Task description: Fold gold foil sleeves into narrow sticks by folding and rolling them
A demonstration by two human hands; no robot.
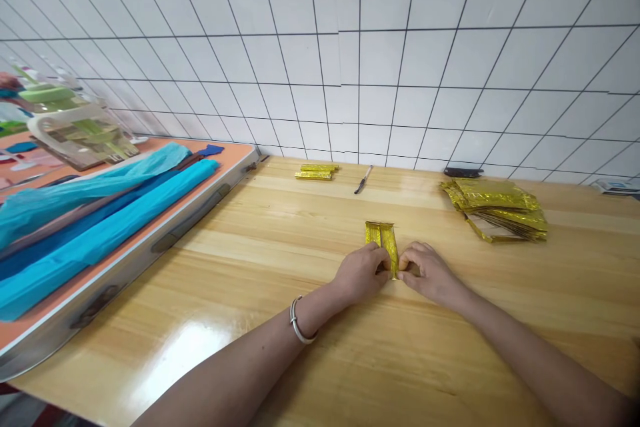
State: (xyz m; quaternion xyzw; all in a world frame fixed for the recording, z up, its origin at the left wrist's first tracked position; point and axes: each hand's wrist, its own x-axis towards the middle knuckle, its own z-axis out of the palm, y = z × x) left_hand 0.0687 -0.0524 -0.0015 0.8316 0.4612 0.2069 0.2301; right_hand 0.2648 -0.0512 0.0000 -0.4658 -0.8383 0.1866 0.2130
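A small sheet of gold foil paper point(373, 233) lies on the wooden table in front of me, folded lengthwise into narrow panels. My left hand point(363, 273) is closed on its lower part, with thumb and fingers pressed together there and hiding some of it. At the paper's lower right corner, my right hand point(425, 273) has its thumb and forefinger pinched at the edge. A silver bangle point(301, 321) circles my left wrist.
Narrow folded gold strips point(315, 173) and a pen point(363, 180) lie farther back. A fanned stack of gold foil sheets point(500, 203) sits at the right, near a black object point(463, 173). On the left, an orange-topped surface point(240, 155) holds blue wrapped rolls point(150, 213) and a clear jug point(85, 133).
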